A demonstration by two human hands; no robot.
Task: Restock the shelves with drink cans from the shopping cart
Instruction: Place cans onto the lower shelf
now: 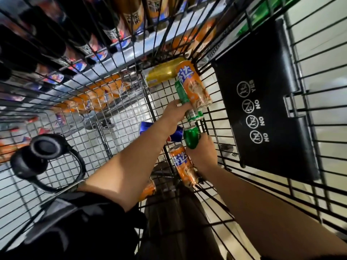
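Note:
Both my hands reach down into the wire shopping cart (120, 102). My left hand (175, 114) grips two cans together, an orange can (194, 85) and a green can (185, 99). My right hand (203, 153) holds a green can (191, 136) and a second orange can (183, 165) against its palm. A gold can (162, 72) lies at the cart's far end. A blue can (175, 134) lies on the cart floor under my left forearm. Another orange can (149, 189) shows below my left arm.
Shelves beyond the cart's left side hold dark bottles (78, 34) and orange bottles (97, 98). The black child-seat flap (262, 102) with warning icons closes the cart's right end. Black headphones (43, 158) hang at the lower left, by my chest.

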